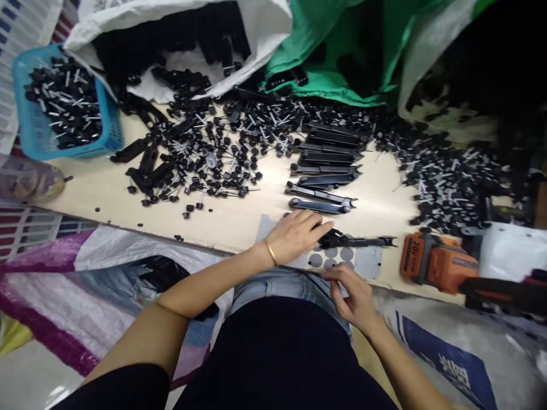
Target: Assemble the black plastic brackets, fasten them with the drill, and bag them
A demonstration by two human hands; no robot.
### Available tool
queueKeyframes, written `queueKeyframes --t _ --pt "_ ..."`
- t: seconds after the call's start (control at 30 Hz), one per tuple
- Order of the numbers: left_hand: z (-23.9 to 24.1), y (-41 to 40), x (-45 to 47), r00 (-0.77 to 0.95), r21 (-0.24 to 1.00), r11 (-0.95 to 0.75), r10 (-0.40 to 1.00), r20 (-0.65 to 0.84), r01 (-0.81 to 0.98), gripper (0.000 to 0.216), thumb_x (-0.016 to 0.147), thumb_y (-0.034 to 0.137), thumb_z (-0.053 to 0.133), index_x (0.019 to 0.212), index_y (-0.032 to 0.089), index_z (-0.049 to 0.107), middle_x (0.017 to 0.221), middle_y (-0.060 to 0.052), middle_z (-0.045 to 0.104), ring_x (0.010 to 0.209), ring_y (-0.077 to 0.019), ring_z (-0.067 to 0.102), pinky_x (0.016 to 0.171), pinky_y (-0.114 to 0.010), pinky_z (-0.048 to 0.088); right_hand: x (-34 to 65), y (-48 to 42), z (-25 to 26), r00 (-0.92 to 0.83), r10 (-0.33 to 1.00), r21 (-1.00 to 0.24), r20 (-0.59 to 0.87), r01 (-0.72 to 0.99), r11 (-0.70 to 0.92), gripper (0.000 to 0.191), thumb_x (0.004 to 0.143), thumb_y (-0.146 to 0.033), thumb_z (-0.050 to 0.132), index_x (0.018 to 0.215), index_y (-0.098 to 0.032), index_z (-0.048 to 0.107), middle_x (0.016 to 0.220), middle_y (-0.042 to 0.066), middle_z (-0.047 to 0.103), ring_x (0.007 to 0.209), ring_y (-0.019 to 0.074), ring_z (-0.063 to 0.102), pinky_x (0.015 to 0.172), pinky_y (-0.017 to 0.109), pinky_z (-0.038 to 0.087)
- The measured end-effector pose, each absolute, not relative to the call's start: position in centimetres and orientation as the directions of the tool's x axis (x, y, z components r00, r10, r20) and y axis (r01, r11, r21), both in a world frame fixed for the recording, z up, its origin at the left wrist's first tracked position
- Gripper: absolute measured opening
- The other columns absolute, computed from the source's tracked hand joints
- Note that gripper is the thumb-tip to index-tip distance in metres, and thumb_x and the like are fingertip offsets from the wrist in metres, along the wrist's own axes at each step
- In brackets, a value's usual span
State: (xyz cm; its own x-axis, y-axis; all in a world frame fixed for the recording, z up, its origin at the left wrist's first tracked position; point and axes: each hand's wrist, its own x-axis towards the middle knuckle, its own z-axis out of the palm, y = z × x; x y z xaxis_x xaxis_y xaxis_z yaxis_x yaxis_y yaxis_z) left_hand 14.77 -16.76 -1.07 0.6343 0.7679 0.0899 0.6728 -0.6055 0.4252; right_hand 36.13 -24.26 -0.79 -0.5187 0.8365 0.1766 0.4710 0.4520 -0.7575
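My left hand (294,232), with a gold bangle at the wrist, is closed over the left end of a long black plastic piece (363,241) with a forked right end. The piece lies across a grey sheet (368,263) of round grey stickers (330,263). At the table's front edge my right hand (352,296) has its thumb and fingers pinched together by the sheet's lower edge. What lies between those fingertips is too small to tell. Beyond my left hand, several similar long black pieces (322,185) lie in a stacked row.
Small black-headed metal pins (252,134) cover the table's back, with another heap (448,182) at right. A blue basket (111,128) of pins stands far left. Open white (273,23) and green (307,34) sacks line the back. An orange power tool (440,262) lies right.
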Motion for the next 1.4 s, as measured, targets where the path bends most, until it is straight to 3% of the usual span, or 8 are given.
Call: queueKeyframes --t 0.17,0.27,0.4,0.53,0.67,0.9,1.27,1.4 --pt "-2.4 -15.2 18.1 0.687 0.298 -0.631 0.713 -0.141 0.716 0.019 0.092 0.011 0.040 0.093 0.012 0.059 0.094 -0.011 0.059 0.093 -0.0235 0.054 0.078 -0.034 0.042 39.1 -26.0 -3.5 -0.173 0.973 -0.754 -0.152 0.657 -0.001 0.014 0.085 -0.026 0.052 0.092 -0.018 0.062 0.077 0.005 0.066 0.066 0.0161 0.062 0.062 0.029 0.050" --pt "-0.5 -17.2 18.4 0.647 0.348 -0.572 0.747 -0.151 0.742 0.010 0.089 0.016 0.050 0.097 0.014 0.056 0.095 -0.009 0.059 0.093 -0.0239 0.054 0.077 -0.034 0.045 37.9 -24.6 -4.2 0.148 0.952 -0.920 -0.269 0.251 -0.300 0.030 0.082 -0.043 0.057 0.100 -0.018 0.059 0.087 0.007 0.069 0.076 0.0172 0.065 0.066 0.030 0.052" --pt "1.7 -20.3 18.6 0.584 0.490 -0.447 0.795 -0.166 0.748 0.016 0.088 0.023 0.054 0.102 0.016 0.053 0.098 -0.008 0.060 0.094 -0.0234 0.057 0.080 -0.034 0.047 35.0 -21.6 -2.7 0.370 0.864 -0.932 -0.343 -0.251 -0.262 0.033 0.079 -0.051 0.058 0.074 -0.018 0.057 0.069 0.002 0.065 0.065 0.0138 0.061 0.063 0.026 0.050" --pt "1.3 -21.5 18.7 0.530 0.740 -0.125 0.776 -0.342 0.661 0.031 0.086 0.036 0.058 0.112 0.020 0.048 0.094 -0.003 0.065 0.082 -0.0198 0.064 0.071 -0.029 0.049 34.3 -20.0 -0.7 0.337 0.856 -0.902 -0.393 -0.323 -0.287 0.039 0.075 -0.054 0.061 0.061 -0.018 0.054 0.058 0.001 0.061 0.055 0.0125 0.057 0.054 0.025 0.046" --pt "0.1 -22.9 20.2 0.418 0.783 0.034 0.830 -0.368 0.621 0.032 0.087 0.034 0.056 0.113 0.019 0.047 0.094 -0.005 0.067 0.085 -0.0219 0.066 0.073 -0.030 0.049 34.7 -19.5 -0.2 0.198 0.860 -0.828 -0.470 -0.436 -0.352 0.041 0.070 -0.056 0.066 0.060 -0.018 0.053 0.056 0.000 0.062 0.050 0.0112 0.055 0.051 0.023 0.045" --pt "-0.7 -24.5 22.9 0.206 0.791 0.102 0.938 -0.278 0.603 0.029 0.085 0.019 0.053 0.114 0.019 0.049 0.100 -0.008 0.068 0.094 -0.0234 0.067 0.080 -0.032 0.051 33.9 -18.8 -0.5 0.375 0.882 -0.918 -0.287 -0.371 -0.140 0.045 0.073 -0.058 0.062 0.054 -0.018 0.050 0.051 0.001 0.059 0.050 0.0113 0.054 0.054 0.024 0.045" --pt "-1.5 -24.4 21.8 0.277 0.798 0.086 0.911 -0.305 0.596 0.031 0.083 0.017 0.053 0.115 0.018 0.051 0.096 -0.007 0.070 0.088 -0.0225 0.068 0.078 -0.032 0.052 33.6 -19.3 -1.9 0.358 0.859 -0.884 -0.366 -0.422 -0.201 0.046 0.074 -0.056 0.061 0.052 -0.017 0.052 0.052 0.002 0.061 0.048 0.0103 0.052 0.051 0.023 0.043" --pt "-1.3 -24.6 22.2 0.333 0.813 0.075 0.887 -0.319 0.578 0.027 0.085 0.022 0.053 0.111 0.017 0.052 0.091 -0.008 0.070 0.085 -0.0232 0.068 0.074 -0.033 0.052 34.3 -19.6 -1.6 0.188 0.902 -0.847 -0.388 -0.460 -0.268 0.045 0.074 -0.053 0.063 0.050 -0.018 0.049 0.049 0.002 0.060 0.045 0.0107 0.052 0.049 0.023 0.043"
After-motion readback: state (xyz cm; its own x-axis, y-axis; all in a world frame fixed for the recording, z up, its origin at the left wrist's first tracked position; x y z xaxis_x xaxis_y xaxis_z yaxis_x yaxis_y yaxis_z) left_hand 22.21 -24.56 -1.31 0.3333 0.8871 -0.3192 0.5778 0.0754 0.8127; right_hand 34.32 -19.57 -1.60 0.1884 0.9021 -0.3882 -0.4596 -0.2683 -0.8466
